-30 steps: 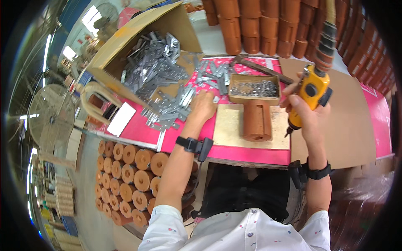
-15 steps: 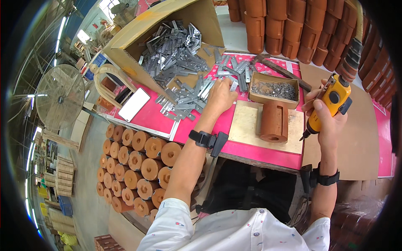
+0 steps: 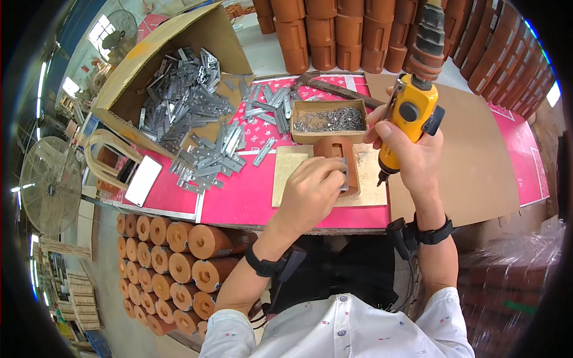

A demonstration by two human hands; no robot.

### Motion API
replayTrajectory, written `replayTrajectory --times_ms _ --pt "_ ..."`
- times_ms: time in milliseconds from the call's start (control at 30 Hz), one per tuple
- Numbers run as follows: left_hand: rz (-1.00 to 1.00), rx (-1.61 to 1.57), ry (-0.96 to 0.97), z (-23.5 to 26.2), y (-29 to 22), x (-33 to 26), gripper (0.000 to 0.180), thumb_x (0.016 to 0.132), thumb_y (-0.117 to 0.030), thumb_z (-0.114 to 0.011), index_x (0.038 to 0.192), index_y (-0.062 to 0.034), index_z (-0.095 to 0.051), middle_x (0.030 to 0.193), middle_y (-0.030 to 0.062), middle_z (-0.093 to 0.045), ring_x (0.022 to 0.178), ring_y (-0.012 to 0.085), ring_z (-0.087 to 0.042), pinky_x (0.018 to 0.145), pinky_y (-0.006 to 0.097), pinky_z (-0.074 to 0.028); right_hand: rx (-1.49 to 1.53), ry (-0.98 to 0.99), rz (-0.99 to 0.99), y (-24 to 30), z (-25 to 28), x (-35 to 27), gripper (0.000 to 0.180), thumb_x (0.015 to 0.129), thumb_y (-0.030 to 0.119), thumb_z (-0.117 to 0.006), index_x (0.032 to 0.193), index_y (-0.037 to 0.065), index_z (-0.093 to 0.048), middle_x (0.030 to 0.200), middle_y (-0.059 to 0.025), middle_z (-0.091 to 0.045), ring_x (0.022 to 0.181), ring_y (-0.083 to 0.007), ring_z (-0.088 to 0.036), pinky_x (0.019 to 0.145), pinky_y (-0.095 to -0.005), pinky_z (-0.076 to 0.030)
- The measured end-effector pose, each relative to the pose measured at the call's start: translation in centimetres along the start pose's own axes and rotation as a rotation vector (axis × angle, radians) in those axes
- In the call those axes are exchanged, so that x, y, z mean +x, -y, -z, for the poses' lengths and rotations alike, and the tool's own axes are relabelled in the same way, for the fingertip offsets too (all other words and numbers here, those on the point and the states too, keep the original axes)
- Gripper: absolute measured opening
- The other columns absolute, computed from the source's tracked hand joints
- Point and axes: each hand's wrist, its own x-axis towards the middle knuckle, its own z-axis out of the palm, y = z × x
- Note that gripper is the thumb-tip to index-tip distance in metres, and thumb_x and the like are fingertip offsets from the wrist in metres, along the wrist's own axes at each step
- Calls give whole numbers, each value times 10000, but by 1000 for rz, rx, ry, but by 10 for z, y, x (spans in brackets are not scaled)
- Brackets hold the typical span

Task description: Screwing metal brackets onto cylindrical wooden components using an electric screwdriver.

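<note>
The box [image 3: 219, 45] stood at the board's [image 3: 289, 164] ten o'clock. At the board's two o'clock, the right hand [image 3: 419, 158] gripped the driver [image 3: 412, 116]; on it lay the cylinder [image 3: 325, 146], over which the left hand [image 3: 313, 194] pinched a strip [image 3: 344, 175].

We are seeing yellow and black on the power screwdriver [image 3: 413, 107], reddish brown on the slotted cylinder [image 3: 354, 170], pale yellow on the board [image 3: 283, 179] and silver-grey on the metal strips [image 3: 185, 98]. We are finding the desk [image 3: 239, 206] bright pink with white motifs, the wristbands [image 3: 436, 233] plain black, and the white shirt [image 3: 313, 331] scattered with red and blue figures.
</note>
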Motion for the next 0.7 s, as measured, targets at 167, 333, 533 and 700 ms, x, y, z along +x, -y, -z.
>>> replayTrajectory --times_ms 167,333,533,700 --pt "23 55 121 5 -12 -3 222 688 0 -683 876 -19 -567 1054 115 -618 1021 307 -593 908 417 -465 -12 -9 -1 2 3 -1 452 848 93 -621 1249 -25 -448 920 -111 -643 723 -160 -643 638 -264 -519" --pt "42 22 295 10 -18 -4 348 680 -87 -746 965 -22 -557 1092 126 -557 1110 323 -526 965 442 -414 -1 -16 6 -3 2 0 463 840 90 -625 1253 -28 -453 918 -114 -644 727 -165 -648 638 -266 -522" --pt "82 -2 283 12 -20 2 428 673 -125 -765 1038 -39 -558 1092 130 -539 1108 337 -508 956 438 -409 9 5 -4 -2 0 2 456 842 79 -623 1252 -25 -453 918 -113 -645 728 -165 -647 639 -268 -523" --pt "10 22 344 15 -17 8 386 677 -105 -758 1014 -33 -584 1066 135 -535 1073 337 -515 935 435 -419 13 9 -8 -1 0 2 445 845 75 -622 1246 -21 -455 921 -114 -643 733 -159 -643 648 -263 -521"
